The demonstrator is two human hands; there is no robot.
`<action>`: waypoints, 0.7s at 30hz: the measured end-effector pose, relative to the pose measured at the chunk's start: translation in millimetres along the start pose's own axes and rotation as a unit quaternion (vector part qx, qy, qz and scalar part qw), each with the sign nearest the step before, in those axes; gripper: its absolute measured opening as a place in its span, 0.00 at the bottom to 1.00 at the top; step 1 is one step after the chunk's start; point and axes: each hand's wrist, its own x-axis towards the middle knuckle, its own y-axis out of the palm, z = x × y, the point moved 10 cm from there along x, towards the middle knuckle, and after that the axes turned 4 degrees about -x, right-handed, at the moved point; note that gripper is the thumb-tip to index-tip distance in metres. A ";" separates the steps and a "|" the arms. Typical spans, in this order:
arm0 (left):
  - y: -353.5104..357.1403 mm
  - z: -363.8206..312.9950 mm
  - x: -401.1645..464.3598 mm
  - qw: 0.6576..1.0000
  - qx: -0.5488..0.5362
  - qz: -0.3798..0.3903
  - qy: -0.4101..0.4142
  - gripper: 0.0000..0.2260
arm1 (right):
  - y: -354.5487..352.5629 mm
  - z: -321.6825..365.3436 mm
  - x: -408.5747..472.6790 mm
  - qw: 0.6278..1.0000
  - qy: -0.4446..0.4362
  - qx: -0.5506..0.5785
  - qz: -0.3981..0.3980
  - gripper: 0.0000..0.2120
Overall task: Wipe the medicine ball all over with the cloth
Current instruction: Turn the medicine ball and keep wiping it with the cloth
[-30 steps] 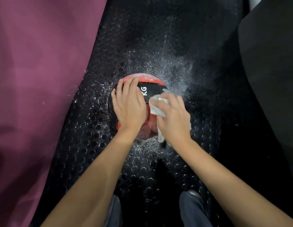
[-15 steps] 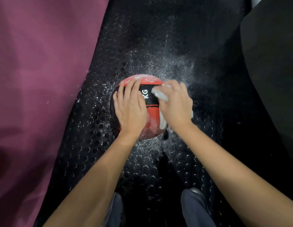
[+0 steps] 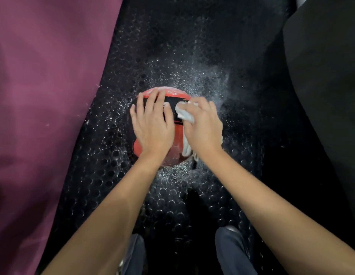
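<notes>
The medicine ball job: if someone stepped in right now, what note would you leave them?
Left hand: flat on top of the medicine ball, fingers straight, steadying it.
Right hand: grips the white cloth, pressing it to the ball's upper right side.
The ball sits on the black studded mat, with white powder scattered around it.
Done: cannot say how much is wiped; a pale film shows on the far red rim.
Left: the far rim, the area under the left hand and the underside, which probably need the ball turned.

Narrow floor lane around the ball

A maroon drape (image 3: 43, 96) is crowding the left, a dark panel (image 3: 327, 76) is closing the right; studded floor (image 3: 182, 46) beyond is lying open.
</notes>
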 end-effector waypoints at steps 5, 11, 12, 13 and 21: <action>-5.8 5.8 -4.5 1.000 -0.005 0.011 0.029 0.23 | -3.1 2.7 -31.4 0.998 -0.034 0.007 -0.058 0.17; -1.8 0.8 -2.2 1.000 0.004 -0.004 0.028 0.21 | -0.1 -7.8 -2.9 0.999 0.035 0.014 -0.022 0.15; -1.8 0.5 -0.7 1.000 0.003 -0.006 0.028 0.21 | -1.0 -8.2 -11.5 0.999 0.026 0.015 -0.028 0.17; -2.4 0.9 -0.1 1.000 0.002 -0.008 0.027 0.21 | -1.7 -6.9 -22.1 0.999 0.012 0.012 -0.033 0.18; -1.7 -5.0 -11.4 0.999 0.010 -0.009 0.050 0.21 | 1.0 -25.8 10.0 0.996 0.085 0.003 0.005 0.08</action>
